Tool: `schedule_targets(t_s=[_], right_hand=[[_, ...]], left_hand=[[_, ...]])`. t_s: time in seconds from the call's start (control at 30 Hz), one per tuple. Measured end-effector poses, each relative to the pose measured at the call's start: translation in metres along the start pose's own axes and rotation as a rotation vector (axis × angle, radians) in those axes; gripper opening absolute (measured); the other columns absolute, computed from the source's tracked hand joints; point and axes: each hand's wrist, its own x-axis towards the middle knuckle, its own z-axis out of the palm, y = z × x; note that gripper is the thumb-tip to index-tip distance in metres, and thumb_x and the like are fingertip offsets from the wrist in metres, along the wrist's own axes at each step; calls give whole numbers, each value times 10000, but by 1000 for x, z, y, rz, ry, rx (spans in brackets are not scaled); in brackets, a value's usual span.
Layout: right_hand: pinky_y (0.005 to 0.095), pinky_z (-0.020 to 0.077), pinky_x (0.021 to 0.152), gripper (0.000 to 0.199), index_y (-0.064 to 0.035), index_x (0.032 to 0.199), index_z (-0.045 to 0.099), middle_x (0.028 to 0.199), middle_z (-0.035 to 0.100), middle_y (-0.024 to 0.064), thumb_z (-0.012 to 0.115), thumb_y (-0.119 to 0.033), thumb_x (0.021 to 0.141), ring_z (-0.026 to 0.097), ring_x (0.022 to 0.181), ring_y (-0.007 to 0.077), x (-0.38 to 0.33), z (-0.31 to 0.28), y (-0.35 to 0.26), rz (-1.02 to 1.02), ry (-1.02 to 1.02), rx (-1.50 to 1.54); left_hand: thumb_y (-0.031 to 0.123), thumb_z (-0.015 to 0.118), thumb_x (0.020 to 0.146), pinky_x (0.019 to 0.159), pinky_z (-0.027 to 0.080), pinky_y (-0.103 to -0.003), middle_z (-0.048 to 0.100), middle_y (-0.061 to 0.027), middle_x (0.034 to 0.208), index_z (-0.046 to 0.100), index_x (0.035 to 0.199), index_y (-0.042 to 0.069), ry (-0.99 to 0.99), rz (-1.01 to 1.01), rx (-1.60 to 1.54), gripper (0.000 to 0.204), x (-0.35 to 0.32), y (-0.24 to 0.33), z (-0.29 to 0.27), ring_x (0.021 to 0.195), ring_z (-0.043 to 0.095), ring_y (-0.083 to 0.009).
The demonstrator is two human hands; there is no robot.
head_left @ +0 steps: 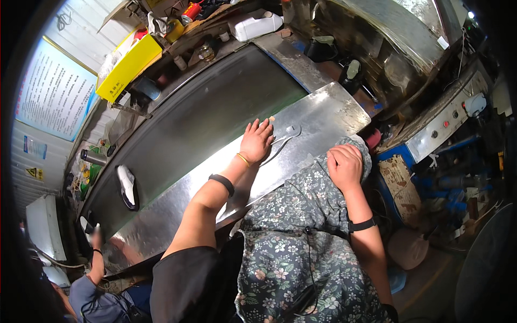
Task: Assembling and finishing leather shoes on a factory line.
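My left hand lies palm down with fingers stretched, at the edge where a shiny metal plate meets a dark conveyor belt. It holds nothing. A small tan piece lies by its fingertips. Right beside it, a thin pale cable with a flat grey end rests on the plate. My right hand is curled into a loose fist on the floral apron over my lap; its palm is hidden and no object shows in it.
A white-and-dark shoe stands on the belt at the left. Beyond it, a co-worker's blurred hand is at another shoe. A yellow box and a white jug sit along the far side. A control panel is at right.
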Motion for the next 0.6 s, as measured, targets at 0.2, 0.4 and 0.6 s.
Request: schedule_targets(t_s=[0.2, 0.4, 0.6], right_hand=[[433, 451, 952, 73, -43, 812, 668, 886, 698, 89, 651, -113, 804, 655, 917, 273, 0, 1, -6, -7, -54, -31], [447, 434, 979, 103, -11, 859, 676, 936, 700, 114, 610, -89, 847, 647, 954, 297, -5, -1, -2, -32, -137, -30], [451, 424, 1003, 142, 2, 896, 680, 964, 701, 118, 569, -87, 888, 645, 980, 296, 4, -2, -8, -32, -216, -113]], left_hand=[[269, 595, 917, 1156, 268, -501, 486, -154, 1440, 574, 1304, 70, 143, -178, 16, 436, -66, -66, -44, 1389, 368, -367], [265, 701, 822, 1122, 327, -502, 438, -207, 1451, 567, 1294, 68, 258, -840, 335, 530, -200, -197, -98, 1378, 359, -396], [303, 704, 779, 1071, 400, -478, 430, -197, 1429, 508, 1322, 25, 257, -1567, 392, 641, -351, -274, -158, 1327, 403, -385]])
